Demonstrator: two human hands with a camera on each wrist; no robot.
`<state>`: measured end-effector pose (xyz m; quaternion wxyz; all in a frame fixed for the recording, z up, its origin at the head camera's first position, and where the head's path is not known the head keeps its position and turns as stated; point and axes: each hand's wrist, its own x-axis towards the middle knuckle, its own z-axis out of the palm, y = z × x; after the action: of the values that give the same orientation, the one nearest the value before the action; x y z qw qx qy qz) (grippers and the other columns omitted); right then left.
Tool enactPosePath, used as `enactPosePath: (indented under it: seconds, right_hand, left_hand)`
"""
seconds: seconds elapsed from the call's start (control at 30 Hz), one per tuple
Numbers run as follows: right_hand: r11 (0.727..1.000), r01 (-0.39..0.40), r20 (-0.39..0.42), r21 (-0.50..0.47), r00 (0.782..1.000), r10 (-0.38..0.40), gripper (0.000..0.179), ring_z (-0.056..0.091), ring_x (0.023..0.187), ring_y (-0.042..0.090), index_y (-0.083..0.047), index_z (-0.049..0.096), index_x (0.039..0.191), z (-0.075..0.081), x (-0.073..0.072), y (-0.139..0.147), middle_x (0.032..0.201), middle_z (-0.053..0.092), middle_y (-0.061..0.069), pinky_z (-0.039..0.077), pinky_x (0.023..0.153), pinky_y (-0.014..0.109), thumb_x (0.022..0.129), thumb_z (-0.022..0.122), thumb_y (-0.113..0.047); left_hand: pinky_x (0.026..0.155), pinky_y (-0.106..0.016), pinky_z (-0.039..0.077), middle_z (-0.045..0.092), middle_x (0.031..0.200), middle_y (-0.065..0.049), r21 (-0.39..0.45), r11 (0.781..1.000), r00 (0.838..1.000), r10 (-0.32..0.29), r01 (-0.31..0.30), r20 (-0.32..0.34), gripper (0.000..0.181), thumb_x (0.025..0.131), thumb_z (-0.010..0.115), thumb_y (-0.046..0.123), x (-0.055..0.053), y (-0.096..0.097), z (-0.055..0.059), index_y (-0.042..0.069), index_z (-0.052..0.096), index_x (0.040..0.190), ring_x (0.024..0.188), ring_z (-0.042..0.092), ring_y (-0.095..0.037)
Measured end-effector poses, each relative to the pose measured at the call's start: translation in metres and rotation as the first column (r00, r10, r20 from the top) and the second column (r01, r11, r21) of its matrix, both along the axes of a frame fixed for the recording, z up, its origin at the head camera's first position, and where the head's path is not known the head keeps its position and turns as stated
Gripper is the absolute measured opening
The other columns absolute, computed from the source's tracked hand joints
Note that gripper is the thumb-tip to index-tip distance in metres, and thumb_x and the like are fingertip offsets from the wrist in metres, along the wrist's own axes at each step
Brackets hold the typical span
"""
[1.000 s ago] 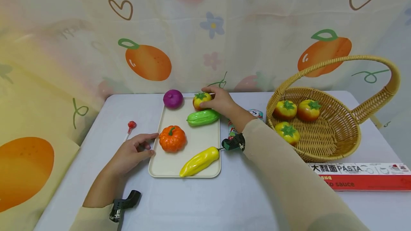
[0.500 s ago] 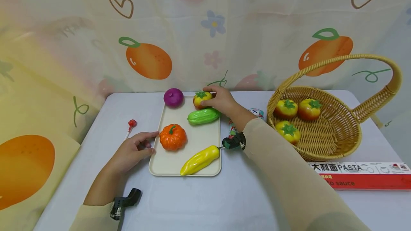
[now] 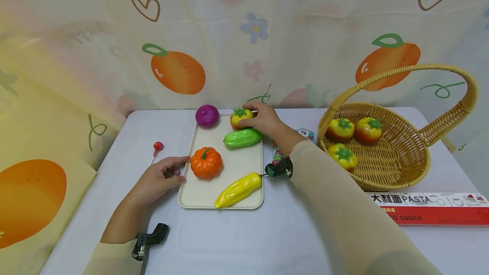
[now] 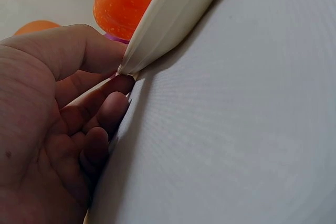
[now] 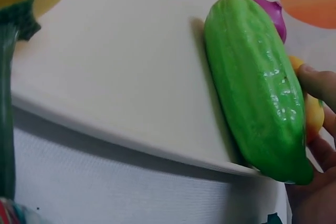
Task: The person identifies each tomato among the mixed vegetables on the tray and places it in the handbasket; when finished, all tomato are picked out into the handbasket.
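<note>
At the back of the cream tray (image 3: 229, 169), my right hand (image 3: 265, 119) grips a yellow-red toy tomato (image 3: 239, 118) with a green calyx. In the right wrist view the green ridged toy gourd (image 5: 252, 87) partly hides that tomato. My left hand (image 3: 158, 179) holds the tray's left rim, thumb and fingers against it, the other fingers curled. Close to it on the tray sits an orange toy pumpkin (image 3: 206, 163). A yellow toy pepper (image 3: 237, 191) lies at the tray's front, and a purple toy onion (image 3: 207, 116) stands at its back left corner.
On the right stands a wicker basket (image 3: 386, 166) with a tall handle and 3 toy tomatoes inside. A pasta box (image 3: 439, 210) lies in front of it. The right forearm partly covers a small packet (image 3: 278, 154). A red lollipop (image 3: 158, 146) lies left of the tray.
</note>
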<state>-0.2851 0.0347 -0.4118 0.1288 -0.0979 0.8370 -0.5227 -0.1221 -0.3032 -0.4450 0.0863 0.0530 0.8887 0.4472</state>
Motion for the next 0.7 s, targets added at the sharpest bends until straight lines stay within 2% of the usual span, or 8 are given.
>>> enactPosePath:
  seconds: [0.23,0.7]
  right_hand:
    - [1.0,0.012,-0.036,0.015,0.999,-0.012,0.061,0.059,0.127,0.027,-0.013,0.061,0.15,-0.0028,-0.0008,0.0007,0.146,0.061,0.006,0.05,0.108,0.038,0.095,0.085,-0.024]
    - [0.999,-0.002,-0.023,0.044,1.0,0.003,0.066,0.058,0.127,0.027,-0.013,0.058,0.153,-0.0021,-0.0013,-0.0027,0.146,0.06,0.008,0.048,0.111,0.039,0.095,0.085,-0.028]
  left_hand:
    - [0.071,-0.023,0.048,0.062,0.108,-0.014,0.015,1.0,1.0,0.009,-0.009,0.012,0.055,0.094,0.081,0.008,-0.0002,0.0017,0.0002,0.01,0.065,0.147,0.098,0.052,-0.031]
    - [0.072,-0.024,0.048,0.062,0.106,-0.013,0.006,1.0,1.0,0.012,-0.012,0.012,0.054,0.095,0.081,0.009,0.0014,0.0015,0.0015,0.011,0.065,0.147,0.098,0.052,-0.03]
